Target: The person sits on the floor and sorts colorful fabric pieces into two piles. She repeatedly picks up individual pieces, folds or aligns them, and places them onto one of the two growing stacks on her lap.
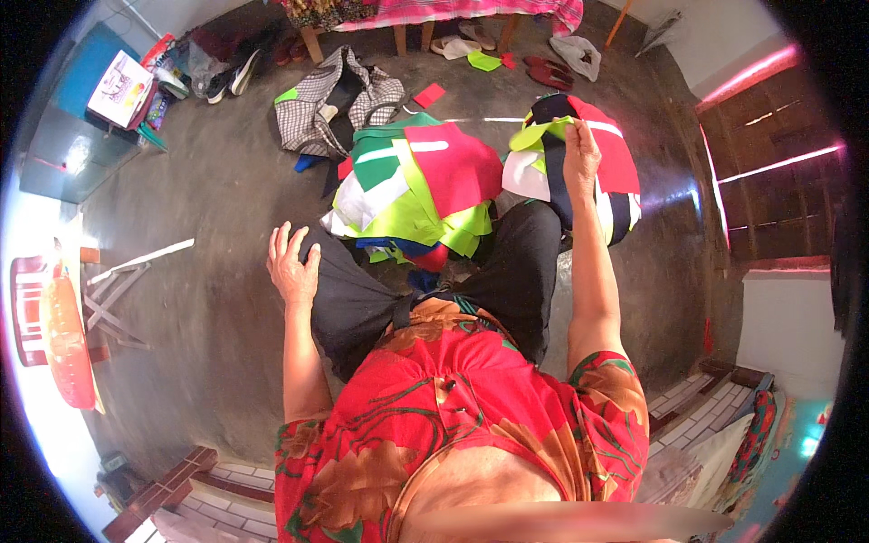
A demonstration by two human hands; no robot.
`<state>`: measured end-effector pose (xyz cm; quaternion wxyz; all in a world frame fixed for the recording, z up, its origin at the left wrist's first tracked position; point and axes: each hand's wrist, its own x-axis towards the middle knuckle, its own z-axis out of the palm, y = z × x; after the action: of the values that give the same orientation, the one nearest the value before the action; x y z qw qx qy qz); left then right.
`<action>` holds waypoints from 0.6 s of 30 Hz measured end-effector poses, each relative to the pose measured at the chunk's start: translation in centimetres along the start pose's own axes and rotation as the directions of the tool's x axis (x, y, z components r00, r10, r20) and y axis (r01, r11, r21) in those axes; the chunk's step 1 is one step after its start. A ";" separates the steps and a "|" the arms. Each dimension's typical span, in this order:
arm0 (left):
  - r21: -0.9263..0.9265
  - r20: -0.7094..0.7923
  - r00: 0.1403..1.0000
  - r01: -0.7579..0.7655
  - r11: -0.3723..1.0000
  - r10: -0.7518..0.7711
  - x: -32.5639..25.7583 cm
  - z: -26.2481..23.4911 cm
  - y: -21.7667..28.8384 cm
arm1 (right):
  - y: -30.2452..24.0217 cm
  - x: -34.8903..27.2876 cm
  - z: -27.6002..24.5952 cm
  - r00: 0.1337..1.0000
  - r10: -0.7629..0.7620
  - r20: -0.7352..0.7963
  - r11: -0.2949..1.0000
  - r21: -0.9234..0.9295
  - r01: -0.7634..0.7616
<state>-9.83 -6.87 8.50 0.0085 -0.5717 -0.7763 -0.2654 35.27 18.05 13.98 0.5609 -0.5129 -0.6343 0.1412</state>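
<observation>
My right hand (582, 156) reaches out over the right-hand pile of cloth pieces (617, 172), which has red, black and white pieces. Between its fingertips it pinches a lime-green cloth piece (534, 136) at the edge. My left hand (294, 267) is at my left knee with its fingers apart and nothing in it. In front of my lap lies a larger heap of cloth pieces (412, 195) in lime, green, pinkish red and white, with some blue lower down. Whether the left hand rests on the knee or hovers beside it, I cannot tell.
A checked cloth (312, 113) lies crumpled beyond the heap, near a small red scrap (428, 96). Dark red shoes (549, 72) and a lime scrap (484, 61) are by the far bench legs. A wooden folding stand (116, 308) stands left; a metal cabinet (72, 149) is far left.
</observation>
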 end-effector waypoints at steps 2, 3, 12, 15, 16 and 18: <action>-0.002 -0.001 1.000 0.000 1.000 0.000 -0.1 0.0 0.0 | -3.6 -1.5 0.3 0.990 0.106 0.095 0.993 0.050 -0.111; -0.008 -0.004 1.000 -0.006 1.000 0.006 -0.1 0.2 -0.1 | -4.1 -2.6 0.6 0.967 0.161 0.195 0.958 0.205 -0.201; -0.128 0.108 0.961 -0.242 0.962 0.256 1.0 0.6 7.3 | -2.3 -13.2 2.4 0.545 0.234 0.805 0.303 0.472 -0.828; -0.617 0.309 0.922 0.007 0.787 0.234 0.7 3.7 11.1 | -3.0 -15.5 3.1 0.454 0.197 0.869 0.194 0.419 -0.887; -0.691 0.389 0.895 0.128 0.712 0.217 0.2 5.2 11.9 | -2.8 -15.6 3.1 0.451 0.178 0.875 0.157 0.427 -0.891; -0.719 0.630 0.755 0.477 0.505 0.184 -1.4 9.8 12.0 | -3.5 -15.3 2.9 0.446 0.138 0.884 0.079 0.439 -0.895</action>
<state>4.17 -1.48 4.45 -0.5594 -0.4794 -0.5460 -0.3989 28.70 5.34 6.99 0.3713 -0.2282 -0.3230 0.8401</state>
